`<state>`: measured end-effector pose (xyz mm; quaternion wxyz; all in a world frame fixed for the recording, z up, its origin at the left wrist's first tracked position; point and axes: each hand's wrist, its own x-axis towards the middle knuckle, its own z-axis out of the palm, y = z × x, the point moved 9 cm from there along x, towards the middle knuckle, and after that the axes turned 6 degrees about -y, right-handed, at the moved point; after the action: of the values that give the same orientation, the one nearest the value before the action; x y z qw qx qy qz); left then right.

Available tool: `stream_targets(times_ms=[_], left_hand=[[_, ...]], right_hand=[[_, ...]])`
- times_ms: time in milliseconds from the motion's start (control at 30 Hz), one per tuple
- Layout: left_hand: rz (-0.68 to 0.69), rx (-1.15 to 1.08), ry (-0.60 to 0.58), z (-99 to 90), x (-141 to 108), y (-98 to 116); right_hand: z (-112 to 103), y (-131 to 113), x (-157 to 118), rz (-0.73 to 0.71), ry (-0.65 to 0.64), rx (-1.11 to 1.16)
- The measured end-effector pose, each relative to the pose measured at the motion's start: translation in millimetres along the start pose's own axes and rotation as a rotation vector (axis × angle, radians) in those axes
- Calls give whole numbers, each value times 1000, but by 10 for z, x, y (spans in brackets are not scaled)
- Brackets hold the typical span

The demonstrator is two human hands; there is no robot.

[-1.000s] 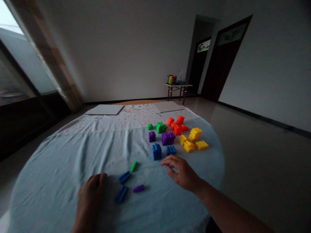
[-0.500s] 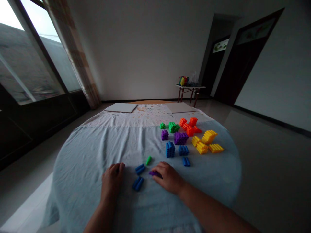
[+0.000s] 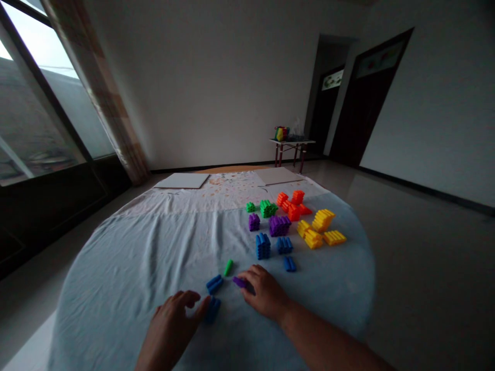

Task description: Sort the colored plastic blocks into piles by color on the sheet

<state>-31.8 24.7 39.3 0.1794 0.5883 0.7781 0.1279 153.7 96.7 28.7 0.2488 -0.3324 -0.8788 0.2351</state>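
My right hand (image 3: 265, 291) pinches a purple block (image 3: 240, 282) between thumb and fingers, low over the cloth. My left hand (image 3: 176, 319) has thumb and fingers apart, its thumb beside the nearer blue block (image 3: 212, 310); whether they touch is unclear. Another blue block (image 3: 214, 284) lies just beyond, and a green piece (image 3: 228, 267) sits behind it. Right of centre stand a blue stack (image 3: 263, 246), a smaller blue stack (image 3: 284, 245) and a blue pair (image 3: 290, 264).
Farther back are purple blocks (image 3: 279, 225), green blocks (image 3: 267, 208), orange blocks (image 3: 294, 211) and yellow blocks (image 3: 312, 238). Two flat boards, left (image 3: 183, 180) and right (image 3: 279, 175), lie at the far edge of the cloth-covered table (image 3: 116, 268). A small table (image 3: 292, 141) stands behind.
My left hand has moved toward the nearer blue block and its thumb has spread from the fingers. My right hand still has the purple block. The camera view has shifted slightly.
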Motion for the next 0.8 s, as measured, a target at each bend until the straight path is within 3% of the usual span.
stream_targets(times_ms=[133,267,533,667,800], left_hand=[[48,73,-118,238,-19,29],[63,51,-147,373,59,45],[9,-5,-16,269,197,270],[-124,-89,65,42,290,96],[-213,-92,182,-140,398,-166]], right_hand=[[17,58,18,41,8,-4],[-7,115,16,93,19,-19],[-110,72,-12,104,38,21],[-413,-21,-81,34,164,82],[-1034,152,-130,59,366,38]])
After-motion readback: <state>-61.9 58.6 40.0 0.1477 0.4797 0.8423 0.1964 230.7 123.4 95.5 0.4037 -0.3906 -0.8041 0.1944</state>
